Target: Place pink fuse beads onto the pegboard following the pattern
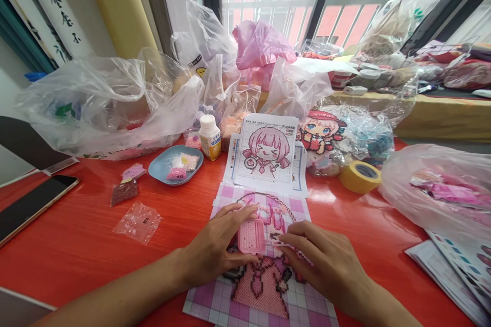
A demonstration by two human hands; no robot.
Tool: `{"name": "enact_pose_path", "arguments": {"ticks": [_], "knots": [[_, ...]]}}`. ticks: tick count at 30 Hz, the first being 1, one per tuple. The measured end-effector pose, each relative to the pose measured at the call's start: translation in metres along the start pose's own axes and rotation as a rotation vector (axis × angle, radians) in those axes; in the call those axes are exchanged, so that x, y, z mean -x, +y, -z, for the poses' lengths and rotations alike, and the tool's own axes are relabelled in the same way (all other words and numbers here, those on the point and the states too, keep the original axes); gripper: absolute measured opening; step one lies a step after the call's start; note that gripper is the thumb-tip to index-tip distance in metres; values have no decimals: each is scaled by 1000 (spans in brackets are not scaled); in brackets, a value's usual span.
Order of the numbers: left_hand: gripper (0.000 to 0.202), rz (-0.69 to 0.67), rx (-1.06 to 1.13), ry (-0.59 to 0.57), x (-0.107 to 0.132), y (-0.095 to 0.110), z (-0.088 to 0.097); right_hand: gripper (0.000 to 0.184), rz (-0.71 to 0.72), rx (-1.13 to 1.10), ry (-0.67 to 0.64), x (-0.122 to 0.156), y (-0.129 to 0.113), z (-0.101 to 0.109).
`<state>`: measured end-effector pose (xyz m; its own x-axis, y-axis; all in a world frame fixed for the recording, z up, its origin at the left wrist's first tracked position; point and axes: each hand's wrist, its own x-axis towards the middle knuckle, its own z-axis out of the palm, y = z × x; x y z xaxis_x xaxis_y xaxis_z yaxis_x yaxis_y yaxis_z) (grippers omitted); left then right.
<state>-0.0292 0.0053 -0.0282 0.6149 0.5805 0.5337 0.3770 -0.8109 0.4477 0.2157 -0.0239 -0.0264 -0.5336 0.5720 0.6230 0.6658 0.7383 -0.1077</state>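
Note:
My left hand (pixel 217 242) holds a small pink bead tray (pixel 251 237) between thumb and fingers, over the bead picture. The fingers of my right hand (pixel 320 255) are pinched together just right of the tray; what they hold is too small to make out. Under both hands lies the bead picture (pixel 255 291), a pink-haired figure of tiny beads on a purple and white checked sheet. Part of it is hidden by my hands and the tray. Beyond its top edge rests a printed pattern (pixel 266 150) of a similar figure, on other papers.
Left of the pattern are a blue plate (pixel 157 168) with bead packets, a white-capped bottle (pixel 209 138), an empty clear bag (pixel 138 222) and a phone (pixel 36 207). Yellow tape (pixel 359 177) and a bulging plastic bag (pixel 441 189) lie right. More bags line the back.

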Motion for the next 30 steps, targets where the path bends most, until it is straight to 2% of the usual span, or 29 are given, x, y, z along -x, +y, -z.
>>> {"name": "enact_pose_path", "arguments": {"ticks": [23,30], "knots": [[79,-57,19,-21,-4,3,2,9,-12,6,31,0,1,-1],[71,3,-49,18,-2,2,3,7,-46,22,76,-1,4,3]]}}
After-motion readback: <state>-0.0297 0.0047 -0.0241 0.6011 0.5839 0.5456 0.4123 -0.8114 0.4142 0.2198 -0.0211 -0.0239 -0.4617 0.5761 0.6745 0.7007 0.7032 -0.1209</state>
